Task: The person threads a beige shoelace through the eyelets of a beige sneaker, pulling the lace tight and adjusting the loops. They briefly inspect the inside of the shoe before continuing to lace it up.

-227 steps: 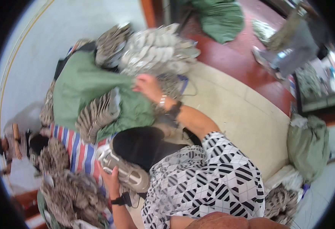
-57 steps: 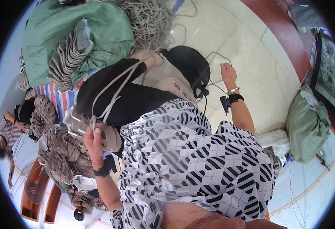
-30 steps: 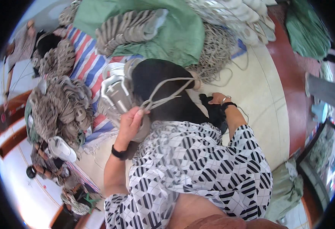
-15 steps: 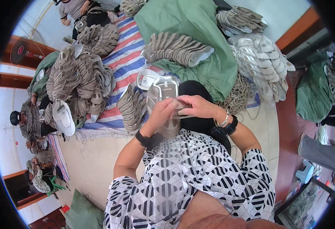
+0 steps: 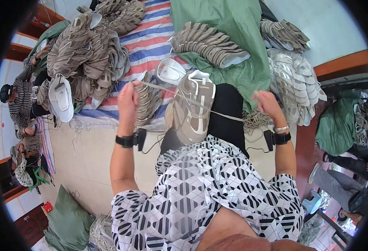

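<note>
A brown and beige shoe upper (image 5: 195, 119) with white trim rests across my lap, its toe toward me. A pale shoelace (image 5: 198, 103) crosses its front. My left hand (image 5: 128, 102) is raised to the left of the shoe, closed on one end of the lace, which stretches taut to the eyelets. My right hand (image 5: 269, 105) is lifted to the right, fingers pinched together; what they hold, if anything, is too small to make out. Another length of lace lies over my black trouser leg (image 5: 228, 102). Beyond the shoe lies a white shoe-shaped piece (image 5: 170, 71).
Nested rows of shoe uppers (image 5: 209, 45) lie on green sheeting (image 5: 217, 12) and a striped tarp (image 5: 150, 37). More stand in a heap (image 5: 85, 54) at left and a pale stack (image 5: 295, 85) at right. A bundle of laces (image 5: 255, 120) is near my right hand. Co-workers (image 5: 22, 100) sit at far left.
My hands, together over the shoe before, have moved wide apart to either side. The lace is now drawn out to the left in my left hand. The view has shifted somewhat.
</note>
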